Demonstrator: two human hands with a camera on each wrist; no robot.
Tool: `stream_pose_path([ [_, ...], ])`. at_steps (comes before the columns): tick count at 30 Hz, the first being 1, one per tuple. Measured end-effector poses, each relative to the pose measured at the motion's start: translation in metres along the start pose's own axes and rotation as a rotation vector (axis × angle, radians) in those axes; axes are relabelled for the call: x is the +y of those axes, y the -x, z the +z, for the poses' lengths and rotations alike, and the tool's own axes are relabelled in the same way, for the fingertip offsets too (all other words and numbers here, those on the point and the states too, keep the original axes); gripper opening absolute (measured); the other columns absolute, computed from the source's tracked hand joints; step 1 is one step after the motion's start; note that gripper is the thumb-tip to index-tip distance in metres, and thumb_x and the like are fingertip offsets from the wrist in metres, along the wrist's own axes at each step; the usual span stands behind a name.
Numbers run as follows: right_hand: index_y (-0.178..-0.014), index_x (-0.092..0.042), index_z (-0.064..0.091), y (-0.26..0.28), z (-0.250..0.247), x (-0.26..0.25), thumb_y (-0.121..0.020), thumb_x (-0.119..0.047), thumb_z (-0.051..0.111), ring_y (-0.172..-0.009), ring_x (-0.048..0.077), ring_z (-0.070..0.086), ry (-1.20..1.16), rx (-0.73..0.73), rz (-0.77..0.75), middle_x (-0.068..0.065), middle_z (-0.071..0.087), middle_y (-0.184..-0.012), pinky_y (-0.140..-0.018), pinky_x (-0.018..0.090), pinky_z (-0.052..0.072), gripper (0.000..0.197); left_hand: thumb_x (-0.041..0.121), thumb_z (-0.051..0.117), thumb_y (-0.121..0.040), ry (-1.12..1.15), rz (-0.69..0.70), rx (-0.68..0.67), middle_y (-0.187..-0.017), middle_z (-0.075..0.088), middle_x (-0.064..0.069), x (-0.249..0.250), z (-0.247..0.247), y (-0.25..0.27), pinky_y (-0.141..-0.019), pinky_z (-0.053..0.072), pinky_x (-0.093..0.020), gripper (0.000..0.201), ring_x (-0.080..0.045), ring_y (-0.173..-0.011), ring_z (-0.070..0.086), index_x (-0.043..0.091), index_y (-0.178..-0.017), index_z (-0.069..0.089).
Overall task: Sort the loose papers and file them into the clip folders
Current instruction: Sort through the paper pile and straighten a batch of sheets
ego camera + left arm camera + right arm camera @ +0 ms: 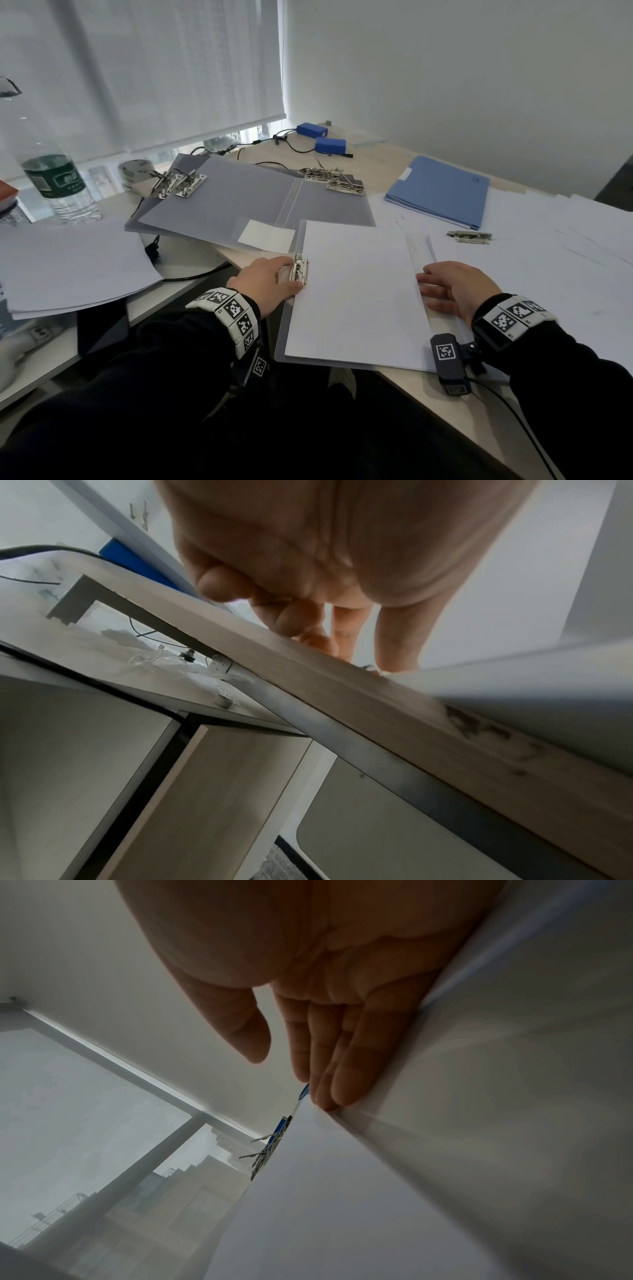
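Papers (356, 294) sit stacked in grey clip folder (282, 346) at worktop (411, 380) near edge. I see left hand (270, 282) grip on the metal clip (299, 270), fingers curled at it. Right hand (459, 289) flat on stack's right edge, fingers straight, holding nothing.

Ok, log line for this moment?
left hand on clip | right hand flat, steadying paper stack | grey folder open
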State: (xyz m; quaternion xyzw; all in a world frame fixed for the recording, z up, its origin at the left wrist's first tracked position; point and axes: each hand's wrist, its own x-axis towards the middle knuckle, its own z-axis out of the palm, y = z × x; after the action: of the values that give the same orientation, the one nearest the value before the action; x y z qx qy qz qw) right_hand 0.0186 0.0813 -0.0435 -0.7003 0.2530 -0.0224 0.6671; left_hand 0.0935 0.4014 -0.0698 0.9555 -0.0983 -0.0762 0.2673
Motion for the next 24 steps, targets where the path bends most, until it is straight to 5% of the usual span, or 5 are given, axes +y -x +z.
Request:
stream_pose_path([
  [5,-0.106,-0.008,0.062,0.001,-0.001,-0.001,-0.095,-0.021,0.057,-0.077,0.02,0.067,0.0,0.004,0.007,0.011,0.073,-0.103,-0.068,0.032,0.053,0.018,0.057,0.054,-0.086,0.065,0.039,0.039,-0.086,0.05,0.009,-0.002,0.001,0.007,-0.09,0.05,-0.042,0.046,-0.017,-0.085,0.055,0.038,-0.128,0.056],
  [8,-0.108,-0.007,0.062,0.0,-0.002,-0.001,-0.094,-0.021,0.058,-0.077,0.02,0.068,-0.001,0.004,0.012,0.011,0.073,-0.104,-0.068,0.033,0.054,0.02,0.048,0.06,-0.091,0.195,-0.03,0.114,-0.086,0.056,0.007,-0.003,0.003,0.023,-0.069,0.046,-0.027,0.024,-0.009,-0.075,0.054,0.027,-0.104,0.06],
  [14,-0.11,-0.007,0.061,-0.002,-0.002,0.001,-0.093,-0.022,0.059,-0.081,0.022,0.068,-0.008,-0.001,0.025,0.014,0.072,-0.107,-0.067,0.032,0.055,0.023,0.056,0.058,-0.089,0.322,-0.156,-0.075,-0.066,0.057,-0.001,-0.011,0.017,0.053,-0.058,0.041,-0.027,0.052,-0.015,-0.057,0.05,0.005,-0.083,0.064],
  [21,-0.109,-0.013,0.061,0.009,-0.001,-0.008,-0.093,-0.028,0.061,-0.086,0.024,0.065,0.006,-0.063,0.047,0.014,0.066,-0.118,-0.075,0.037,0.053,0.022,0.043,0.064,-0.086,0.816,-0.026,-0.072,-0.078,0.067,0.001,0.025,-0.018,0.072,-0.056,0.045,-0.028,0.038,-0.016,-0.066,0.059,0.007,-0.098,0.07],
  [24,-0.117,-0.018,0.062,0.027,-0.004,-0.017,-0.092,-0.034,0.062,-0.101,0.023,0.062,0.086,-0.085,-0.004,0.008,0.063,-0.122,-0.086,0.042,0.052,0.029,0.04,0.054,-0.095,0.911,0.115,-0.094,-0.114,0.07,0.004,0.055,-0.033,0.082,-0.063,0.055,-0.036,0.033,-0.016,-0.096,0.071,0.021,-0.119,0.065],
])
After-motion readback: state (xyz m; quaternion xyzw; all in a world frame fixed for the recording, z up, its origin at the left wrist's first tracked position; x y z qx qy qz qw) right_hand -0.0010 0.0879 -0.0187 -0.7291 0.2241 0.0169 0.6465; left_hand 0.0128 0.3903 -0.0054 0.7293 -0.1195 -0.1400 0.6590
